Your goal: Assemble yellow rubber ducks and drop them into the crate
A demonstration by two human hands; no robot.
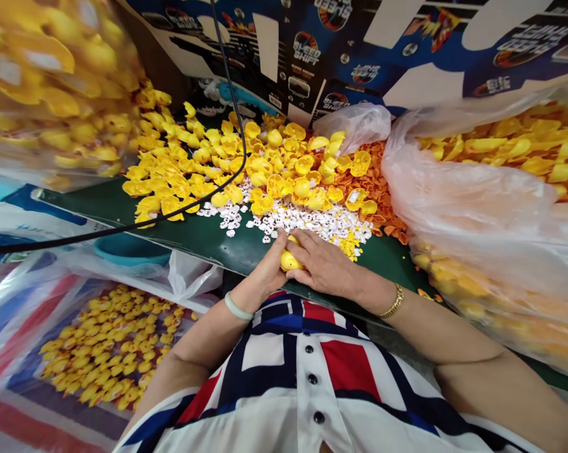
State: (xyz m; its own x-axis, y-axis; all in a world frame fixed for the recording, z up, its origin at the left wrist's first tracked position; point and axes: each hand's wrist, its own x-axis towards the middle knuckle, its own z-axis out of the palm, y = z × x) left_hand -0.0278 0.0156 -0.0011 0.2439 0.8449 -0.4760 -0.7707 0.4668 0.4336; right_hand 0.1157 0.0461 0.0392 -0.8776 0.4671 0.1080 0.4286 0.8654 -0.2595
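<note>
Between my two hands is a yellow plastic duck part (291, 257), close to the front edge of the green table (208, 242). My left hand (269, 264) curls round its left side, the thumb up near the top. From the right, my right hand (324, 261) presses on it with bent fingers, covering much of it. Just beyond my fingers lie small white eye pieces (303, 219) in a loose pile, with tiny yellow bits (350, 244) beside them. Behind these is a heap of yellow duck shell halves (274, 167), and orange pieces (378, 189) lie to its right.
Clear bags of yellow parts stand at left (57, 94) and right (468, 195). A black cable (245, 145) hangs across the table. Printed cardboard (284, 56) forms the back. Below left, a striped sack (29, 340) holds finished-looking ducks (109, 346) near a teal basin (133, 248).
</note>
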